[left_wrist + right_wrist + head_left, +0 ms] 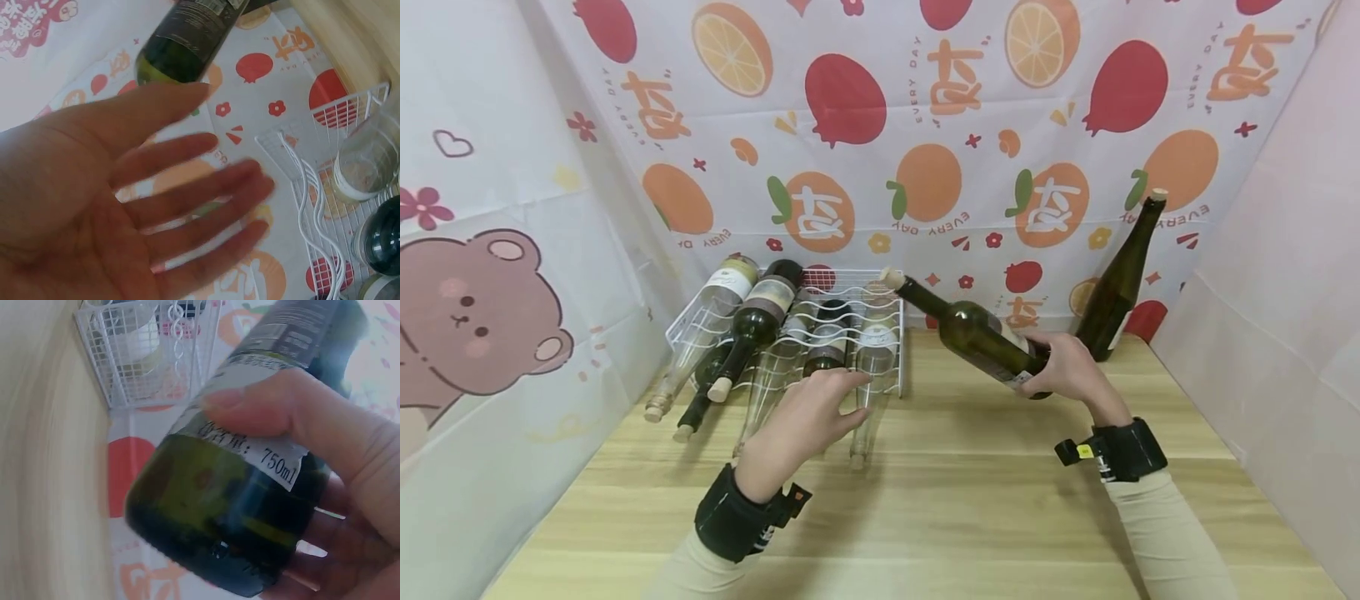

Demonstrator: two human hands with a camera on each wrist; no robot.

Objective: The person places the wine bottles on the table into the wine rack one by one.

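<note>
My right hand [1067, 367] grips a dark green wine bottle [973, 333] near its base. The bottle is tilted in the air, its corked neck pointing up and left toward the white wire rack [901, 333]. In the right wrist view the thumb lies across the bottle's label [250, 447], which reads 750ml. My left hand [808, 417] hovers in front of the rack, over the necks of bottles lying there. Its fingers are extended and apart with nothing held, as the left wrist view shows. Clear and dark bottles lie in the rack, including a dark bottle [760, 317] on an upper level.
Another green bottle [1120, 283] stands upright at the back right of the wooden table [1000, 517]. A fruit-printed cloth [880, 167] hangs behind. Corked necks, such as that of a clear bottle [662, 400], jut out past the rack's front.
</note>
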